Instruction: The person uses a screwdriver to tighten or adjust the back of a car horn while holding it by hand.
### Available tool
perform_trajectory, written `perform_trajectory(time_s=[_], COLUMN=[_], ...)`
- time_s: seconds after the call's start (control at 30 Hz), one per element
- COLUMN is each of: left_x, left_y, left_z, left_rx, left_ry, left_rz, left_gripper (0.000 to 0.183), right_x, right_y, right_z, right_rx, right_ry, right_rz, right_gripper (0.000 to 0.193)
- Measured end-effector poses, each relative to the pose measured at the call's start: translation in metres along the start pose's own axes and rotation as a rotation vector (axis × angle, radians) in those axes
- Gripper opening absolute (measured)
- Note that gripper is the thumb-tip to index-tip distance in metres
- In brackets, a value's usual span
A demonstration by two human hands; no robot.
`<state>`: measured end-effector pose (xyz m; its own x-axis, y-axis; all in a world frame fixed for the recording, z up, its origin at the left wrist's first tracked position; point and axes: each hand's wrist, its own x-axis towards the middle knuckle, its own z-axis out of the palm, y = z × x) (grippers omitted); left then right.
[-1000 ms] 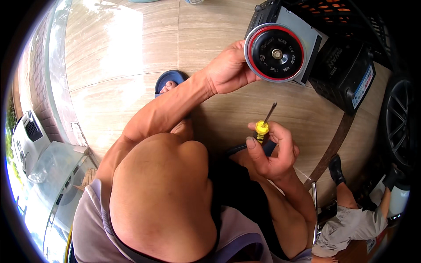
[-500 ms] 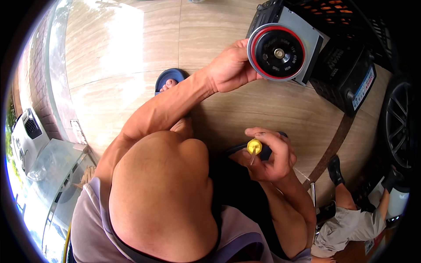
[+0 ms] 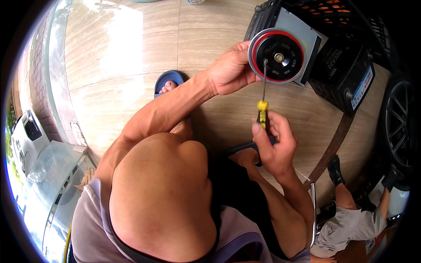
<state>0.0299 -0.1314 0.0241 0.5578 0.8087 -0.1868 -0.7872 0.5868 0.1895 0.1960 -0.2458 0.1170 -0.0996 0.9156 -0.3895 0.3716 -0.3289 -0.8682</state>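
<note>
A round black car horn (image 3: 289,48) with a red ring and a silver rim faces up at the top right of centre. My left hand (image 3: 232,70) is closed on its left edge, with the fingers partly hidden beneath it. In my right hand (image 3: 280,142), lower down, is a screwdriver (image 3: 262,106) with a yellow and black handle. Its thin shaft points away from me, and the tip appears over the lower left of the horn's face; whether it touches cannot be told. Behind the horn stands a black box with a grey top (image 3: 298,23).
A black car battery (image 3: 342,74) stands right of the horn, below a black plastic crate (image 3: 351,13). At the far right is a black spoked wheel (image 3: 398,122). Another person in beige shorts (image 3: 351,228) is at the lower right. A glass-topped table (image 3: 55,166) stands left.
My right hand has turned the screwdriver from pointing toward me to pointing away, bringing its tip over the horn's face. My left hand still holds the horn, almost unmoved.
</note>
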Motion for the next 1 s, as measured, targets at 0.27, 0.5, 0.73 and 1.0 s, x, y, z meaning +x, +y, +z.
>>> perform_trajectory(time_s=[0.27, 0.5, 0.73, 1.0], left_x=[0.000, -0.004, -0.003, 0.001], left_y=[-0.002, -0.003, -0.004, -0.004], left_z=[-0.009, -0.016, -0.015, -0.014], left_rx=[0.197, 0.223, 0.179, 0.110], left_ry=[0.136, 0.153, 0.156, 0.091], left_rz=[-0.038, -0.041, -0.062, -0.031], left_gripper=[0.045, 0.048, 0.041, 0.033], right_x=[0.005, 0.001, -0.001, 0.002], right_y=[-0.009, -0.007, 0.002, 0.014], right_z=[-0.012, -0.013, -0.005, -0.002], right_rx=[-0.235, -0.178, -0.250, -0.134], right_ry=[0.096, 0.163, 0.152, 0.188], right_rz=[-0.599, -0.686, -0.320, -0.136], right_gripper=[0.041, 0.037, 0.037, 0.040])
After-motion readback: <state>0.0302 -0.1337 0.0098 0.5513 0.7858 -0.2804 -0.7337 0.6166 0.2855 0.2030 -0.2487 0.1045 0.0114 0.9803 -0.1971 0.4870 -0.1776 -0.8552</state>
